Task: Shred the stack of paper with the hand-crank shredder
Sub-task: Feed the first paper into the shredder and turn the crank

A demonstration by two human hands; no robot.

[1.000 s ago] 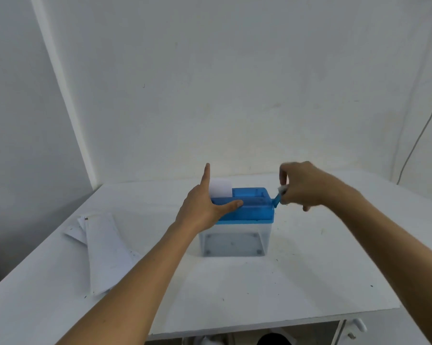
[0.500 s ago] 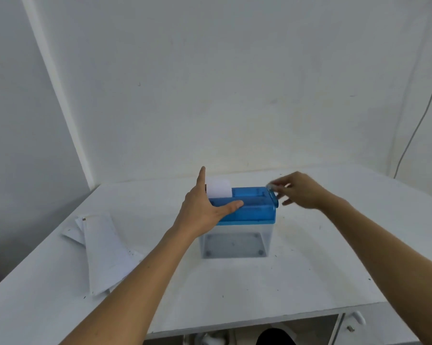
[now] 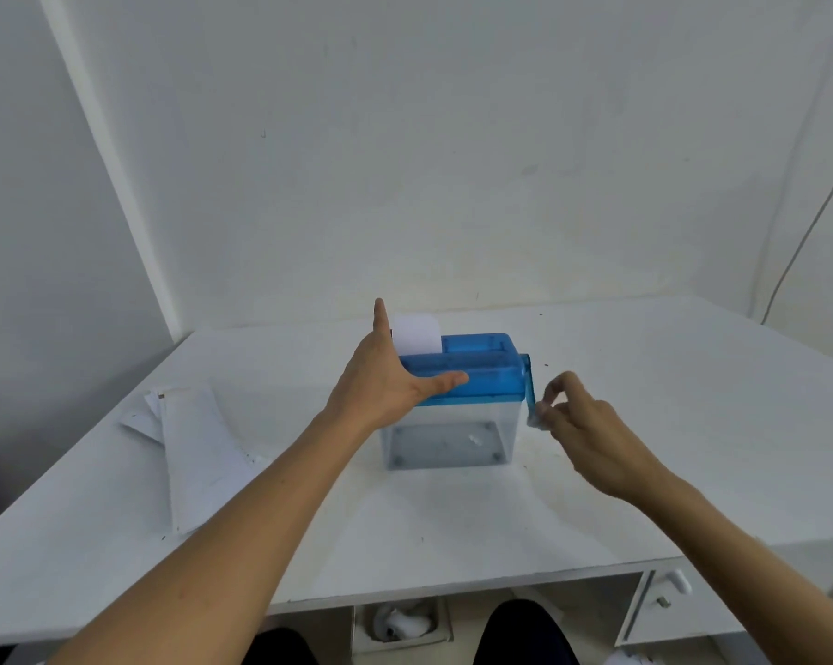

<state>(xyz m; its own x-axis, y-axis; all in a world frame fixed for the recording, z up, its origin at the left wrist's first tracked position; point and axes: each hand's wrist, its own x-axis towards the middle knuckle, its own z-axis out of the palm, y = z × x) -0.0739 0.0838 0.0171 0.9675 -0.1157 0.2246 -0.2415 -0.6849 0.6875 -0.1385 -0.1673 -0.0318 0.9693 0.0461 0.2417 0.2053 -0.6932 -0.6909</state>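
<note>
1. The shredder (image 3: 481, 371) stands upright near the middle of the white table (image 3: 644, 424). It has a blue lid on top of a clear bin (image 3: 448, 439).
2. The long axis of the shredder runs left to right, roughly parallel to the near edge of the table. One long side faces the person.
3. The crank (image 3: 529, 386) is mounted on the right end of the lid. Its arm points downward beside the bin wall, with the knob at the lower end.
4. One white sheet (image 3: 416, 336) stands upright in the feed slot, at the left part of the lid. Its upper edge rises above the blue housing.
5. The left hand (image 3: 380, 381) rests against the left end of the lid. Its fingers are straight and point away from the person, just beside the sheet. Its thumb lies flat along the front of the lid and points right. This hand grips nothing.
6. The right hand (image 3: 582, 419) pinches the crank knob between curled fingertips. The remaining fingers are bent in toward the palm.
7. The stack of paper (image 3: 198, 448) lies flat on the table, well apart to the left of the shredder. Its long axis runs from far to near, its near end angled slightly right. The sheets are fanned unevenly at the far end.
8. A thin cable (image 3: 808, 232) hangs down the wall (image 3: 452, 160) at the right.
</note>
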